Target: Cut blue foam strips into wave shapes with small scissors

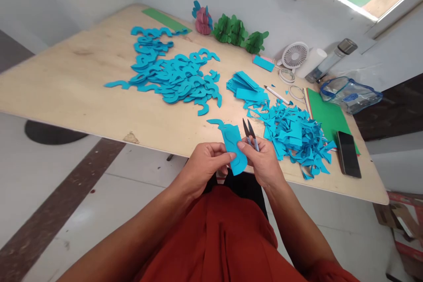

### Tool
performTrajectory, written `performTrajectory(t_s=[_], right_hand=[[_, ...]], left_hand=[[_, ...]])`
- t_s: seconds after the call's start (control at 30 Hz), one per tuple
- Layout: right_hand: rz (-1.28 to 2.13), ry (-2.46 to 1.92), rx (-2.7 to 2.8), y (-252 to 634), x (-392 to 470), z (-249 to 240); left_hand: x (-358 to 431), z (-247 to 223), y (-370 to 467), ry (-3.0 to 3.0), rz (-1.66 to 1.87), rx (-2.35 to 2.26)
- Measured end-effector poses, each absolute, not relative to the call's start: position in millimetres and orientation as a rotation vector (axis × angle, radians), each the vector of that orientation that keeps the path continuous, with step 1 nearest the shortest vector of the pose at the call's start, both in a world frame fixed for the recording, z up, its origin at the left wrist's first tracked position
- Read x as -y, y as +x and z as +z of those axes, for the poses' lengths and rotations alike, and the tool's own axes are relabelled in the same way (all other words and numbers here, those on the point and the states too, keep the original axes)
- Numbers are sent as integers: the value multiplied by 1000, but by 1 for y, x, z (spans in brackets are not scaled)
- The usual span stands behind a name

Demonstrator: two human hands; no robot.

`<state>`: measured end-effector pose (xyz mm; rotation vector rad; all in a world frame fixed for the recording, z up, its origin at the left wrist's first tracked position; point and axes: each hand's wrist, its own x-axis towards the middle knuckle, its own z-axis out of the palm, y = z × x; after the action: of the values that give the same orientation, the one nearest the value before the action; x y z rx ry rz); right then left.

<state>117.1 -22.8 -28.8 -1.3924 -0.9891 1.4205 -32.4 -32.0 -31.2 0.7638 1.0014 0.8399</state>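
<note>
My left hand pinches a piece of blue paper between thumb and fingers, just over the near edge of the table. A curved line shows on the paper, and a wavy strip sticks out from its far left corner. My right hand is closed around a small pair of scissors, their dark blades pointing away from me and slightly apart. Its thumb also presses on the right side of the paper. Left of centre on the table lies a heap of wavy blue cut-outs.
Blue scraps are piled to the right, with blue strips and a white pen behind. A phone rests near a green sheet. Along the wall stand green paper shapes and a small fan.
</note>
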Motion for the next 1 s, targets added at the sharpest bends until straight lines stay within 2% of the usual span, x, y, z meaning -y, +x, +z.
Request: performTrajectory(t_s=[1.0], right_hand=[[1394, -1366, 1023, 118, 26, -30]], left_hand=[[33, -25, -37, 776, 809, -970]])
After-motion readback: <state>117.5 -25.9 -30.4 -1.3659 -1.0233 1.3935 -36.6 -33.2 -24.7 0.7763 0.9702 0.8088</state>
